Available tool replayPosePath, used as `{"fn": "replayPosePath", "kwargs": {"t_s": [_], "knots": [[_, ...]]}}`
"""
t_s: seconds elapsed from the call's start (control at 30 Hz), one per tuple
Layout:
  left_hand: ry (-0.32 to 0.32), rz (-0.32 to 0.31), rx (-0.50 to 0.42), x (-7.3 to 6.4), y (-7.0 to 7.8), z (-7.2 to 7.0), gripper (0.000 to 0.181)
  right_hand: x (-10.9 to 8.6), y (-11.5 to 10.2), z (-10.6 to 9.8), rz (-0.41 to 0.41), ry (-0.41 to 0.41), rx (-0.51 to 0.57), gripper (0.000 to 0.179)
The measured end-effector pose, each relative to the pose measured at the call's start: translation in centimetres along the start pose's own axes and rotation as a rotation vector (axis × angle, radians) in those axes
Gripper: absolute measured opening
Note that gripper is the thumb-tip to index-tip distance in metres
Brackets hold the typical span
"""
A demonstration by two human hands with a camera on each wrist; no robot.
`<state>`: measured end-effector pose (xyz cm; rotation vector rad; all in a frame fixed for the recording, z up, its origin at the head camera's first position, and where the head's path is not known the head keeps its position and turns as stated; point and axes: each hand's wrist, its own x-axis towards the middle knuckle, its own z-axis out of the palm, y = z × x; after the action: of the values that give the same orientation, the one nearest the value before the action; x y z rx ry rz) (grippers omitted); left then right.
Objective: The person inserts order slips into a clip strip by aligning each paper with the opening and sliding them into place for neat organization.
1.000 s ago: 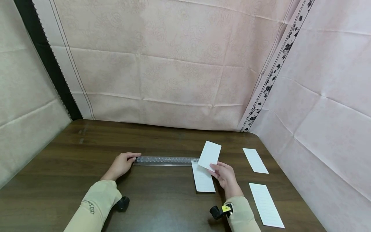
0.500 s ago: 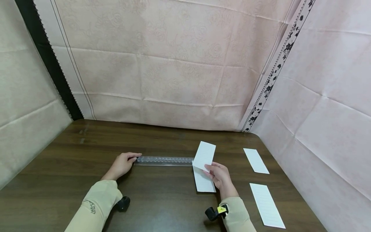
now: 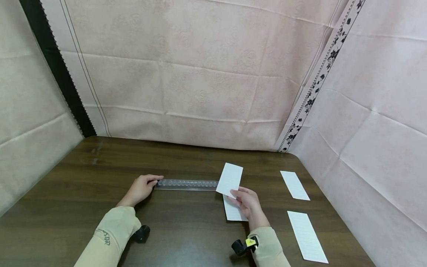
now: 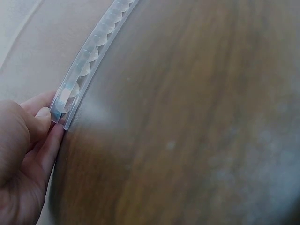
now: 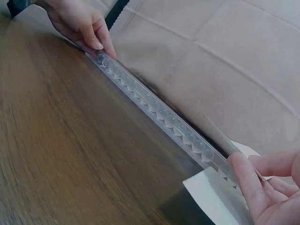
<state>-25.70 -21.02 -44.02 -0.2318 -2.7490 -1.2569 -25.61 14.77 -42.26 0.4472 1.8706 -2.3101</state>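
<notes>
In the head view my left hand [image 3: 141, 191] pinches the left end of a long clear plastic strip [image 3: 186, 184] with a row of rounded bumps. The left wrist view shows my thumb [image 4: 41, 119] and fingers at that end. My right hand [image 3: 247, 204] holds a white paper card [image 3: 230, 178] between thumb and fingers, tilted up over the strip's right end and hiding it. A second white card [image 3: 233, 212] sits below it, partly covered by the held card and my fingers. In the right wrist view this lower card [image 5: 218, 199] lies close against the strip.
Two more white cards lie on the brown wooden table [image 3: 186, 230] at the right: a shorter card [image 3: 295, 185] farther back and a longer lined card [image 3: 307, 236] nearer. Pale cloth curtains [image 3: 200, 74] stand behind the table and along both sides.
My right hand has moved left with the held card, which now covers more of the strip's right end and the lower card's top. My left hand stays at the strip's left end.
</notes>
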Motion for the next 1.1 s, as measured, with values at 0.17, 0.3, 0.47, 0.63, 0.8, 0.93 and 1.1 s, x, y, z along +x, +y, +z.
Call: {"fn": "replayPosePath", "kwargs": {"t_s": [0.17, 0.3, 0.47, 0.63, 0.8, 0.93, 1.1], "knots": [[-0.002, -0.004, -0.004, 0.0, 0.0, 0.0, 0.029, -0.1, 0.1, 0.5, 0.004, -0.008, 0.006, 0.036], [0.001, 0.0, -0.002, 0.0, 0.0, 0.0, 0.028, -0.2, 0.3, 0.9, 0.009, -0.026, 0.004, 0.034], [0.006, 0.015, 0.003, 0.0, 0.0, 0.0, 0.028, -0.4, 0.5, 1.4, 0.004, -0.048, 0.007, 0.033], [0.007, 0.009, 0.001, 0.0, 0.0, -0.1, 0.028, -0.7, 0.8, 2.1, 0.01, -0.075, 0.004, 0.041], [0.01, 0.013, 0.005, 0.0, 0.1, 0.0, 0.028, -1.1, 1.0, 2.4, -0.002, -0.104, 0.006, 0.046], [0.013, 0.019, 0.007, -0.1, 0.1, 0.0, 0.028, -1.1, 1.2, 2.5, 0.003, -0.108, 0.002, 0.048], [0.013, 0.01, 0.006, -0.1, 0.2, -0.1, 0.028, -1.1, 1.3, 2.8, 0.0, -0.113, -0.002, 0.044]]}}
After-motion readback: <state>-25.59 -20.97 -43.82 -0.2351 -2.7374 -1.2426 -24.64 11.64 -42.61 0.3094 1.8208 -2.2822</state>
